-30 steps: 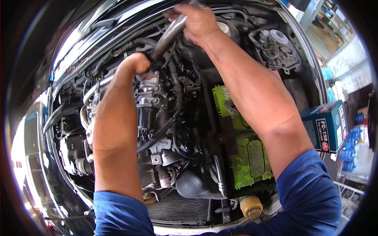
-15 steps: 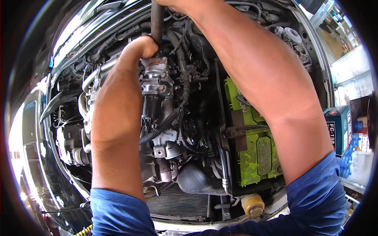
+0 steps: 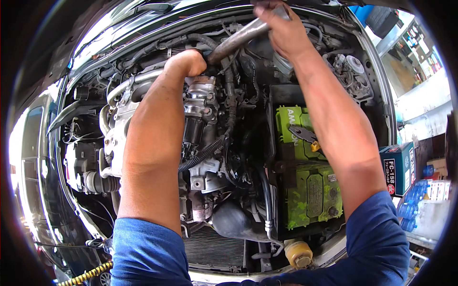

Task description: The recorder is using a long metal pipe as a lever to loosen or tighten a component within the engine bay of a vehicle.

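A long grey-brown metal pipe (image 3: 242, 41) slants over the back of the engine (image 3: 200, 97), its upper end toward the right. My right hand (image 3: 285, 32) is wrapped round that upper end, and the pipe's open mouth shows beside the fingers. Close against the pipe's lower end, my left hand (image 3: 191, 62) is closed over the rear of the engine. Its fingers are turned away, so what they grip is hidden. Pliers (image 3: 303, 132) with a yellow-orange part lie on the green battery (image 3: 312, 190), below my right forearm.
Hoses and wiring surround the engine. A black ribbed hose (image 3: 205, 155) crosses it near the middle. The radiator (image 3: 214, 252) and a yellowish capped reservoir (image 3: 299, 254) sit at the near edge. A dark teal box (image 3: 398, 167) stands at the right, with blue bottles (image 3: 414, 200) beyond it.
The pipe has swung from nearly upright in the picture to a slant toward the right. My right hand moved right and nearer with it. My left hand remains by the lower end.
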`<act>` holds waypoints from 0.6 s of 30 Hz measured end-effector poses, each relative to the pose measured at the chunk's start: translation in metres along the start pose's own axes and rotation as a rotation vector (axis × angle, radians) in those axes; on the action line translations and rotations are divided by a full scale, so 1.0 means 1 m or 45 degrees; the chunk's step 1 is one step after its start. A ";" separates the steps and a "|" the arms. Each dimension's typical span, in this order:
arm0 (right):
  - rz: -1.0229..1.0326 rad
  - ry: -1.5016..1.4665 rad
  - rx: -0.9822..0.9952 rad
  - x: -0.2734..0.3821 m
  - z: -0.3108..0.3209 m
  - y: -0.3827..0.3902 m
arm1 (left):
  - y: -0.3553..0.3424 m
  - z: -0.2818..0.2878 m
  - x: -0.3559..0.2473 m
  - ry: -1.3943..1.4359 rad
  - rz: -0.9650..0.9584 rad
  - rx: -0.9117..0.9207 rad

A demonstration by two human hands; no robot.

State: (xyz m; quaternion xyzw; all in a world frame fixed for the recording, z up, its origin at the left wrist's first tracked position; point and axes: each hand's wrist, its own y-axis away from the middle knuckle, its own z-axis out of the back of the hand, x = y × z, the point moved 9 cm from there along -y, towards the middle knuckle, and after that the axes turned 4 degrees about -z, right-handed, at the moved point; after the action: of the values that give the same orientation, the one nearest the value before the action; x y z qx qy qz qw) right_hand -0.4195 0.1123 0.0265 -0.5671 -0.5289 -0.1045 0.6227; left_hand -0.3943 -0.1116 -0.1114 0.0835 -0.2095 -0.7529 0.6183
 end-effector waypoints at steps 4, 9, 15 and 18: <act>-0.393 -0.619 -0.274 -0.044 -0.015 -0.012 | 0.003 0.005 0.013 0.262 0.223 -0.195; -0.255 -0.411 -0.326 -0.029 -0.018 -0.010 | 0.002 0.009 -0.008 -0.184 -0.037 -0.155; -0.285 -0.200 -0.332 -0.025 -0.037 -0.031 | -0.008 0.004 0.007 -0.011 0.119 -0.213; -0.062 0.729 0.010 -0.009 -0.072 -0.054 | -0.014 -0.005 0.004 -0.078 0.043 -0.080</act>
State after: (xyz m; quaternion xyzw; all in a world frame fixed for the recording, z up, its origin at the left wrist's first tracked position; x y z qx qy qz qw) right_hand -0.4237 0.0316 0.0664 -0.4991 -0.3456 -0.2732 0.7462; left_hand -0.4059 -0.1140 -0.1211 0.0375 -0.2058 -0.7506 0.6268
